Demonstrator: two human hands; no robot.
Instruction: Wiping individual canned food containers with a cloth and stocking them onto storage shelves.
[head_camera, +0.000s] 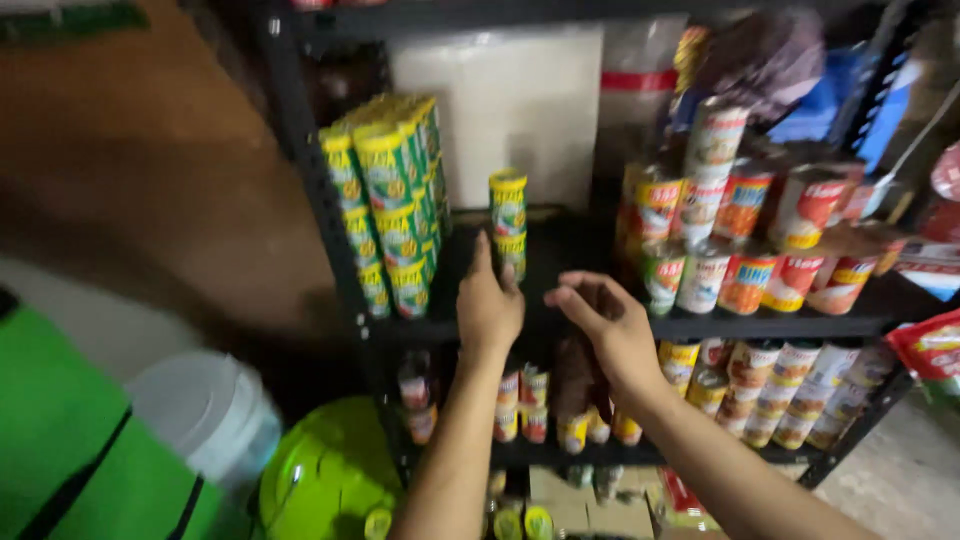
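Note:
My left hand reaches onto the dark metal shelf and touches the lower of two small green-and-yellow cans stacked in the middle. Whether its fingers grip that can I cannot tell. My right hand hovers just to the right, fingers curled and apart, holding nothing. A tall block of stacked green-and-yellow cans stands at the shelf's left end.
Red, white and orange labelled cans are piled on the right of the shelf. More cans and small jars fill the shelf below. A white bucket, a lime green lid and a green bag sit on the floor at left.

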